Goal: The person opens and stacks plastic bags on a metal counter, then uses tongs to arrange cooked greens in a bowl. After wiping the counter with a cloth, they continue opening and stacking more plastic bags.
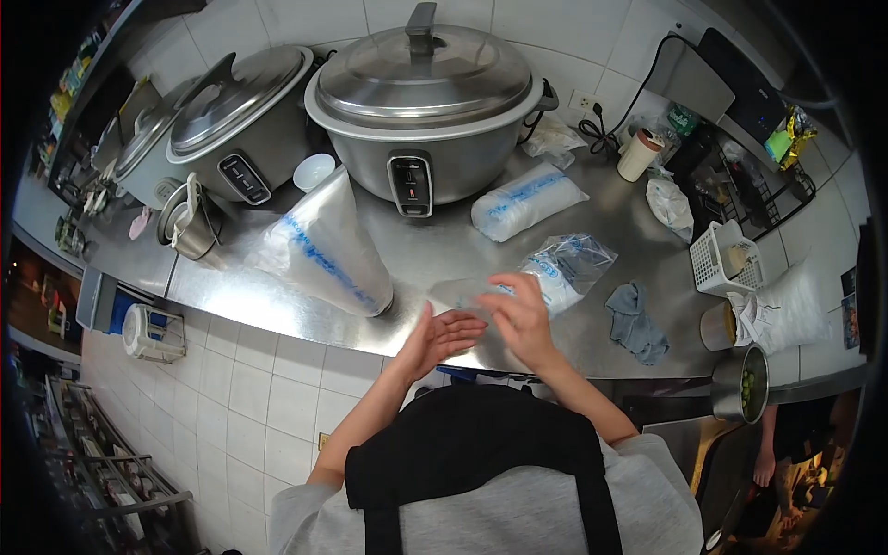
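My left hand (438, 342) is held at the counter's front edge, palm turned up, fingers stretched out and nothing in it. Just right of it, my right hand (520, 320) has its fingers curled in a pinch on a thin clear plastic bag (455, 293), which spreads leftward over the counter. Behind my right hand lies an opened clear pack with blue print (566, 270). To the left of my hands, a large whitish plastic sleeve with blue lettering (319, 250) leans on the counter. Another wrapped roll with blue print (527, 202) rests farther back.
Three large rice cookers (425, 120) line the wall. A grey-blue cloth (636, 324) lies to the right, near a white basket (726, 259) and a metal pot (740, 384) with green pieces. Another person's hand (765, 462) shows at lower right. A white bucket (153, 333) stands left.
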A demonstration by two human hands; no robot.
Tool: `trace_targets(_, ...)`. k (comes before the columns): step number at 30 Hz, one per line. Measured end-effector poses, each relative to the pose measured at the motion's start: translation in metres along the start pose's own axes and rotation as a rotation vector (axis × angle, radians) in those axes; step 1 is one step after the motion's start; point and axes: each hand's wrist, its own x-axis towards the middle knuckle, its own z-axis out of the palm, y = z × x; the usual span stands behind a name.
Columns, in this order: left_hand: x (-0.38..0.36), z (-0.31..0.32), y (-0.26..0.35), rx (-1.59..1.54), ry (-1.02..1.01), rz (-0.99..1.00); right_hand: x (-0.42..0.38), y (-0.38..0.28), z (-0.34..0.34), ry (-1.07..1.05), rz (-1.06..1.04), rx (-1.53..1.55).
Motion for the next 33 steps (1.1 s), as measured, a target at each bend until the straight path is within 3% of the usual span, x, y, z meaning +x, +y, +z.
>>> trace_targets(1, 0.002, 0.002, 0.004, -0.368, -0.154, -0.011, 0.001, -0.009, 0.004, -0.001, -0.003, 0.002)
trace_targets(3, 0.002, 0.006, 0.016, -0.409, -0.099, -0.001, 0.000, -0.023, 0.013, -0.158, -0.380, 0.039)
trace_targets(4, 0.001, 0.007, 0.019, -0.453, -0.044, 0.007, -0.002, -0.026, 0.019, -0.158, -0.386, 0.039)
trace_targets(5, 0.005, 0.007, 0.017, -0.566, -0.155, 0.008, -0.007, -0.028, 0.026, -0.297, -0.487, 0.076)
trace_targets(6, 0.006, 0.005, 0.019, -0.566, -0.155, 0.014, -0.011, -0.029, 0.033, -0.438, -0.587, 0.113)
trace_targets(8, 0.005, 0.000, 0.026, -0.426, -0.464, -0.068, -0.016, -0.032, 0.043, -0.508, -0.614, 0.160)
trace_targets(10, -0.004, -0.008, 0.031, -0.329, -0.345, -0.031, -0.013, -0.034, 0.045, -0.582, -0.650, 0.213)
trace_targets(12, -0.013, -0.010, 0.044, 0.265, -0.042, 0.075, -0.003, -0.043, 0.028, -0.487, -0.397, 0.363)
trace_targets(15, -0.035, -0.007, 0.061, 0.308, -0.013, 0.100, 0.012, -0.020, 0.018, -0.124, -0.110, 0.311)
trace_targets(16, -0.042, -0.007, 0.064, 0.336, -0.033, 0.092, 0.020, -0.017, 0.017, -0.138, -0.118, 0.322)
trace_targets(18, -0.054, 0.000, 0.070, 0.349, -0.015, 0.088, 0.046, -0.020, 0.014, -0.168, 0.136, 0.506)
trace_targets(22, -0.063, -0.004, 0.071, 0.501, -0.031, 0.058, 0.069, -0.021, 0.026, -0.347, 0.018, 0.592)
trace_targets(24, -0.069, -0.003, 0.070, 0.506, 0.008, 0.105, 0.078, -0.014, 0.035, -0.547, -0.041, 0.526)
trace_targets(26, -0.074, -0.005, 0.069, 0.512, 0.045, 0.151, 0.086, -0.015, 0.039, -0.577, -0.035, 0.511)
trace_targets(28, -0.080, -0.008, 0.063, 0.785, 0.316, 0.350, 0.093, -0.020, 0.043, -0.605, -0.024, 0.496)
trace_targets(29, -0.081, -0.002, 0.065, 0.784, 0.329, 0.354, 0.095, -0.022, 0.045, -0.635, -0.037, 0.531)
trace_targets(31, -0.083, 0.018, 0.075, 1.192, 0.557, 0.677, 0.100, -0.027, 0.049, -0.675, -0.058, 0.573)
trace_targets(33, -0.087, 0.026, 0.082, 1.124, 0.549, 0.560, 0.103, -0.032, 0.053, -0.845, 0.224, 0.684)
